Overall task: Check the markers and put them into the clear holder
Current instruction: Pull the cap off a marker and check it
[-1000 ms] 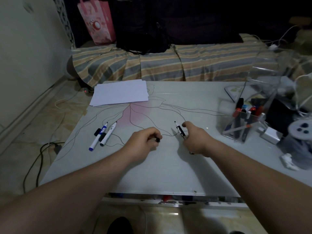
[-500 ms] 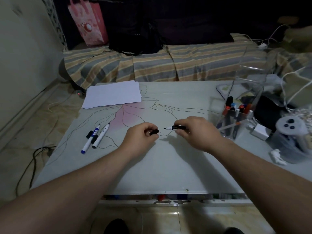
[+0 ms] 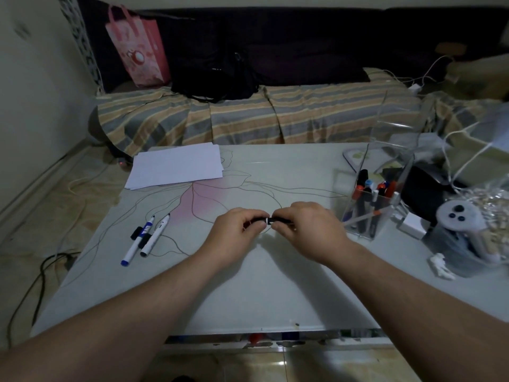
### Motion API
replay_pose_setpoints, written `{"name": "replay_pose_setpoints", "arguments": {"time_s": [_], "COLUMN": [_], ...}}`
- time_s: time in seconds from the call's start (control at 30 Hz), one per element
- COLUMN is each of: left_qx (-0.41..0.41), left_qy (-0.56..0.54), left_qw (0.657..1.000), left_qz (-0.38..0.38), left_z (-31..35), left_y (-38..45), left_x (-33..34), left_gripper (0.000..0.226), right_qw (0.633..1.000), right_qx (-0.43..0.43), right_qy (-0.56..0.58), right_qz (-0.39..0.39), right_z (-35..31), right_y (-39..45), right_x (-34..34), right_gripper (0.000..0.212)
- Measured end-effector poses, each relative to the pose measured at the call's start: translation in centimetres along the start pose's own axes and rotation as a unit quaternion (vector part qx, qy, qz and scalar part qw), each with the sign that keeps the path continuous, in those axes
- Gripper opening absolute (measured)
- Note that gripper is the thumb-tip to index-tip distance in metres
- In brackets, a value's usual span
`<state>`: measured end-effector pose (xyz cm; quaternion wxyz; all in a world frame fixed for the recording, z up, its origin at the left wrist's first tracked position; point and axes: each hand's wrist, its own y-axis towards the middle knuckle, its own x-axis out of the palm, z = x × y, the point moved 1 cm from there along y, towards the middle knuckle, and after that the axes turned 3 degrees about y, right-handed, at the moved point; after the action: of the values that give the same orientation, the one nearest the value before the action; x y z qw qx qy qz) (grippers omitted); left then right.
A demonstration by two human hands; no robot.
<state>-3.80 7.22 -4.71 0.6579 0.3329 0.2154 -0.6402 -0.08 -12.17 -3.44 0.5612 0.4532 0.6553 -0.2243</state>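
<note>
My two hands meet over the middle of the table. In my right hand is a black marker, lying level and pointing left. My left hand grips its black cap, which sits pushed against the marker's tip end. The clear holder stands to the right of my right hand with several markers upright in it. On the left of the table lie a blue marker and another white-bodied marker, both uncapped, with their caps beside them.
A stack of white paper lies at the table's far left. The glass table carries a drawn flower pattern. At the right edge sit a white charger, a grey controller, cables and a plastic bag. A striped sofa runs behind.
The marker turned from pointing away to lying level. My hands came together, and the cap in my left hand now meets the marker's tip.
</note>
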Motion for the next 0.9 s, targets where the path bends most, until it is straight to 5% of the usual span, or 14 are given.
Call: {"name": "replay_pose_setpoints", "arguments": {"time_s": [0.2, 0.33, 0.47, 0.63, 0.73, 0.83, 0.9], "left_qx": [0.053, 0.088, 0.094, 0.073, 0.024, 0.01, -0.007], "left_qy": [0.101, 0.124, 0.135, 0.063, -0.038, -0.139, -0.168], "left_qw": [0.992, 0.988, 0.984, 0.994, 0.999, 0.99, 0.986], "left_qz": [-0.048, -0.024, -0.068, -0.045, -0.026, -0.026, -0.024], "left_z": [1.3, 2.6, 2.7, 4.3, 5.7, 6.7, 7.0], "left_y": [0.5, 1.6, 1.1, 0.9, 1.2, 1.5, 1.8], "left_x": [0.3, -0.7, -0.6, 0.0, 1.0, 3.1, 4.2], "left_gripper": [0.021, 0.023, 0.03, 0.016, 0.014, 0.03, 0.026], "right_qw": [1.0, 0.995, 0.975, 0.925, 0.917, 0.963, 0.976], "right_qx": [0.006, 0.037, 0.056, 0.099, 0.107, 0.108, 0.133], "right_qy": [-0.011, 0.093, 0.195, 0.34, 0.331, 0.204, 0.169], "right_qz": [-0.001, -0.004, -0.087, -0.138, -0.194, -0.14, -0.01], "right_z": [-0.6, -0.8, -0.3, -0.1, -0.2, 2.0, 4.1], "right_y": [-0.4, -0.5, -0.9, -1.4, -1.9, -1.9, -1.7], "right_x": [-1.1, -2.3, -2.3, -2.6, -3.7, -5.2, -7.0], "right_gripper": [0.043, 0.034, 0.03, 0.024, 0.019, 0.017, 0.012]}}
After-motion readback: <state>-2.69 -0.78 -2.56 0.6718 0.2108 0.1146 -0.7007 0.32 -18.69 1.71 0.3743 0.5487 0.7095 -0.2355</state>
